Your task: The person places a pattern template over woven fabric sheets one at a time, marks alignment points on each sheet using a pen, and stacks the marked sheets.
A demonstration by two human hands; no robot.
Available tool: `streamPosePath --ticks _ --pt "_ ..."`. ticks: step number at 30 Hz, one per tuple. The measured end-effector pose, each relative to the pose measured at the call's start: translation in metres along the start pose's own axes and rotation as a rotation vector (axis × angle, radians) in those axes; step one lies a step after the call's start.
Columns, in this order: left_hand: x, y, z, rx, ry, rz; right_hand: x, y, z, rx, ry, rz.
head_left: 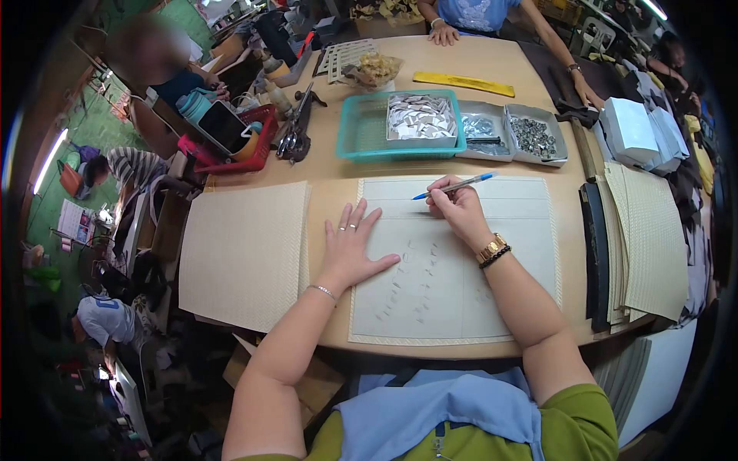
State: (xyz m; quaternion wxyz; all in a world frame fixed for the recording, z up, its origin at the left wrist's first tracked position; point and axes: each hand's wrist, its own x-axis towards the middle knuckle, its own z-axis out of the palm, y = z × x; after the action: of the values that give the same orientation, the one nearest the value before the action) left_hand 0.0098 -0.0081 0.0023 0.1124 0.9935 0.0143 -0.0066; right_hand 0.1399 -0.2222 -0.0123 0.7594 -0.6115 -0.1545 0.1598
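Note:
A pale sheet with a patterned edge, thin ruled lines and faint handwriting lies in front of me on the table. My right hand grips a blue-capped pen above the upper middle of the sheet, its blue tip pointing left. My left hand rests flat with fingers spread on the sheet's left edge, holding nothing. To the left lies a stack of cream textured sheets.
Behind the sheet are a teal tray with white pieces, boxes of metal parts, a yellow ruler, scissors and a red basket. More sheets lie right. A co-worker's hands touch the far side.

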Motion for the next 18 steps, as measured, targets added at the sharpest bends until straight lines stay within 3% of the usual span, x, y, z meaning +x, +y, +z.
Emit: streamPosePath --ticks 18 --pt "0.0017 0.0037 -0.0048 0.003 -0.027 -0.014 0.0024 0.0077 -0.0037 0.022 -0.043 0.013"
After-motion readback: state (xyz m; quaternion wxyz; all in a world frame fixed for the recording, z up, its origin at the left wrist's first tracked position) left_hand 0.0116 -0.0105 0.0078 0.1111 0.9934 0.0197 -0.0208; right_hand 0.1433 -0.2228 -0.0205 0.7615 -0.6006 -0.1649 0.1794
